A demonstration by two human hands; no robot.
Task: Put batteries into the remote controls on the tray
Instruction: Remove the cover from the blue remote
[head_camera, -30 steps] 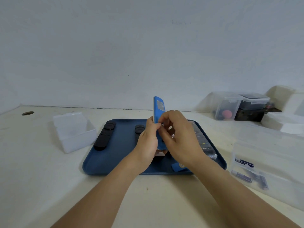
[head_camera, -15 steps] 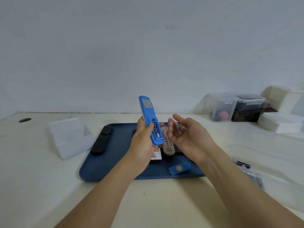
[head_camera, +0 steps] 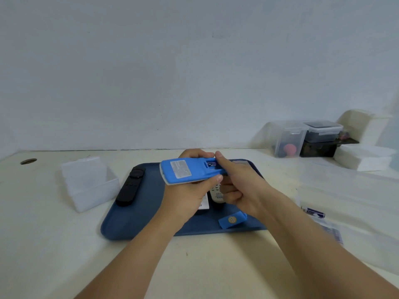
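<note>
My left hand (head_camera: pixel 185 197) grips the blue plastic remote (head_camera: pixel 187 171) back-up over the dark blue tray (head_camera: pixel 151 214); its grey label's unreadable. Right hand (head_camera: pixel 239 186), fingers curled, index pressing a battery (head_camera: pixel 212 164) in the compartment. Blue cover (head_camera: pixel 232 219) and black remote (head_camera: pixel 129 186) on the tray.

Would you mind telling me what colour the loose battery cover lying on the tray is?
Bright blue with a round yellowish sticker: the battery cover, clearest in the head view.
</note>
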